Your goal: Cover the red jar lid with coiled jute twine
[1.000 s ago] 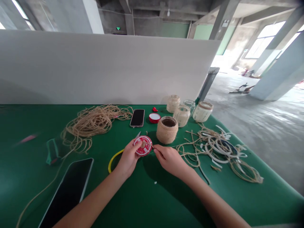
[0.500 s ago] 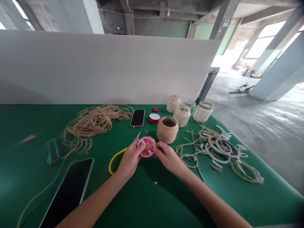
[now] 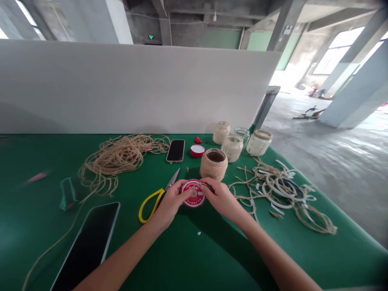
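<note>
A flat, round red spool (image 3: 193, 194) with white print and a pale centre is held up above the table. My left hand (image 3: 171, 202) grips its left side, with the thumb across its face. At its right edge the fingers of my right hand (image 3: 218, 198) are closed; a thin brownish strand shows by them, its ends unclear. Just behind stands a twine-wrapped jar (image 3: 214, 167), upright and open-topped. Yellow-handled scissors (image 3: 151, 204) lie left of the spool, next to my left hand. A round red-rimmed piece with a white face (image 3: 198, 150) rests farther back.
Several glass jars (image 3: 232, 148) stand at the back right. Tangled cord and white strips (image 3: 279, 188) lie right of my hands. A heap of twine (image 3: 124, 155), a phone (image 3: 176, 150), a dark tablet (image 3: 87, 242) and a green tool (image 3: 68, 193) lie on the green table (image 3: 194, 258).
Both hands have moved slightly right and down with the red spool. Its face has turned, showing different print, and more of the scissors' blades is uncovered.
</note>
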A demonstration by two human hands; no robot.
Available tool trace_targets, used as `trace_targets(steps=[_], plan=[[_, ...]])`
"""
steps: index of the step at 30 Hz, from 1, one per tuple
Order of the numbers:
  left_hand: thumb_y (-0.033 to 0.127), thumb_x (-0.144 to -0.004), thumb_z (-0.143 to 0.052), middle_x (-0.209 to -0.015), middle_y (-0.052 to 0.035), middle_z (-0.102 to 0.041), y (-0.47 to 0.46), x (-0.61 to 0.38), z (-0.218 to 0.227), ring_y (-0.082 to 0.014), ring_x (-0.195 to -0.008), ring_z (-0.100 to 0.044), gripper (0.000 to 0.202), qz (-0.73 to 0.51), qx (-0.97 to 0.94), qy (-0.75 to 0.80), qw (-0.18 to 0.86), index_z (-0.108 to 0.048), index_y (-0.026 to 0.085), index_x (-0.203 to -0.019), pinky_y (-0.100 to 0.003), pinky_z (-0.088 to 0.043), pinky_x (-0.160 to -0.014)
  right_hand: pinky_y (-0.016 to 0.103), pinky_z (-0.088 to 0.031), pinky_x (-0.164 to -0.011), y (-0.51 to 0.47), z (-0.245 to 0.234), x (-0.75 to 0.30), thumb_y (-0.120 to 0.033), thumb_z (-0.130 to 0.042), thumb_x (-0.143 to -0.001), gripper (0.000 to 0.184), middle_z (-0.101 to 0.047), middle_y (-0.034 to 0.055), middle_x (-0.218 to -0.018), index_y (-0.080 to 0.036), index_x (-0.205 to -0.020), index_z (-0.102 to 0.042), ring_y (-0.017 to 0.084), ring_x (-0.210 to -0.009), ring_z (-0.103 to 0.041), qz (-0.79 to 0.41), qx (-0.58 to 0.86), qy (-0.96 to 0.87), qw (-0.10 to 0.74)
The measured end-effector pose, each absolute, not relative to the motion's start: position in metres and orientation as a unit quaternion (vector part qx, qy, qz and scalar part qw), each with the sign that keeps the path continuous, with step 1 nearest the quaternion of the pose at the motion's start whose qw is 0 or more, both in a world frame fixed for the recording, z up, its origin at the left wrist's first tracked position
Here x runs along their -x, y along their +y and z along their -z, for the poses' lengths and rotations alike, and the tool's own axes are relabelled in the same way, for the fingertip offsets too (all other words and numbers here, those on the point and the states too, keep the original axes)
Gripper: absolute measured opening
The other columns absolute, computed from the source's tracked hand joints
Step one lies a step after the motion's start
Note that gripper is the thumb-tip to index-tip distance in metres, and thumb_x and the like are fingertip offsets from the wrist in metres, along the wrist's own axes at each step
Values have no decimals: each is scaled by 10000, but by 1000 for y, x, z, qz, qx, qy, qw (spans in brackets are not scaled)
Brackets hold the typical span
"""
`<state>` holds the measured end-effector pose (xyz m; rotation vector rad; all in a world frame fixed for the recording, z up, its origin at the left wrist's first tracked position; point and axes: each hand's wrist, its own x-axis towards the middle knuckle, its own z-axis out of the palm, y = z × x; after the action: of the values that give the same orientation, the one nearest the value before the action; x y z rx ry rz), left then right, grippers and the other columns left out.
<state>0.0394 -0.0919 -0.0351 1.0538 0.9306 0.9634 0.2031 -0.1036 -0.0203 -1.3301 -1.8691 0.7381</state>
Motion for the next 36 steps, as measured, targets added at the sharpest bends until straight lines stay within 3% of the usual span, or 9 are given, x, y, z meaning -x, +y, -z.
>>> trace_targets(steps=[5, 16, 21, 27, 36], plan=[[273, -706, -653, -877, -53, -657, -89, -39, 38, -167, -801, -608, 282, -463, -421, 429, 652, -598, 142, -950, -254, -475, -703, 278, -420, -738, -103, 25, -204, -264, -502, -827, 247, -608, 60, -975, -195, -1060, -546, 180, -864, -565, -236, 548, -729, 334], [248, -744, -617, -873, -77, -667, -82, -34, 39, -169, -817, -614, 249, -528, -357, 388, 666, -596, 113, -953, -269, -480, -732, 242, -394, -623, -107, 23, -199, -284, -392, -887, 258, -631, 43, -823, -199, -1098, -513, 163, -720, -584, -267, 545, -742, 284], [229, -744, -614, -835, -49, -660, -80, -33, 44, -148, -795, -604, 184, -557, -347, 390, 646, -593, 126, -895, -265, -468, -737, 215, -350, -532, -111, 27, -196, -292, -339, -908, 214, -580, 10, -656, -199, -938, -530, 134, -593, -544, -330, 524, -740, 263], [240, -731, -622, -819, -55, -655, -81, -34, 46, -151, -767, -601, 197, -550, -347, 395, 649, -594, 121, -885, -265, -464, -708, 209, -339, -523, -113, 37, -191, -318, -360, -903, 157, -545, -22, -590, -206, -855, -459, 121, -551, -532, -371, 512, -726, 270], [256, -717, -638, -729, -22, -641, -89, -37, 47, -127, -666, -585, 171, -570, -366, 404, 615, -568, 132, -811, -237, -452, -636, 215, -378, -601, -109, 34, -187, -296, -398, -887, 213, -612, -5, -717, -182, -738, -498, 115, -643, -527, -400, 493, -689, 349]])
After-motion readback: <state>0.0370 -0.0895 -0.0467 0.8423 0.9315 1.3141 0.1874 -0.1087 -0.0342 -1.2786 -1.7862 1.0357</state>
